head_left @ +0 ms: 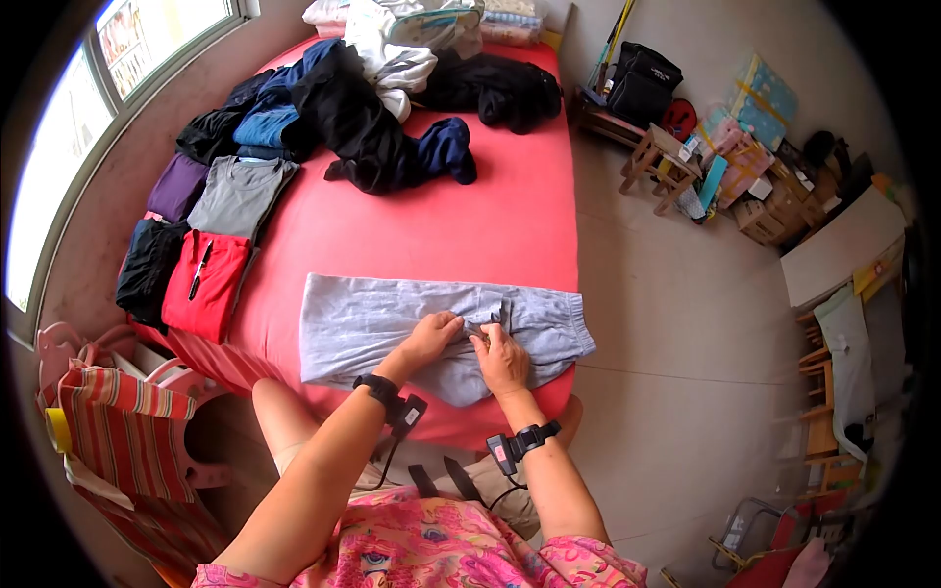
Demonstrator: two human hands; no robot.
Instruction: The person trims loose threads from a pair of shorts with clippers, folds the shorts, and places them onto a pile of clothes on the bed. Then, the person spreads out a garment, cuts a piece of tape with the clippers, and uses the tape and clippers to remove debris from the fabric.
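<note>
A pair of light grey pants (382, 318) lies folded lengthwise on the near part of the bed, its gathered elastic end pointing right. My left hand (431, 338) rests on the middle of the pants, its fingers closed on the cloth. Close beside it, my right hand (503, 361) is curled, with its fingertips on a small flap or pocket edge of the pants. A small dark spot shows by those fingertips; I cannot make out what it is. Both wrists wear black straps with small devices and cables.
The bed (510, 216) has a pink-red sheet. On its left are a folded red garment (205, 289) with a pen on top, a grey shirt (240, 196) and dark folded clothes. A loose heap of dark clothes (363, 127) lies farther back. A striped cloth (127, 431) hangs at lower left.
</note>
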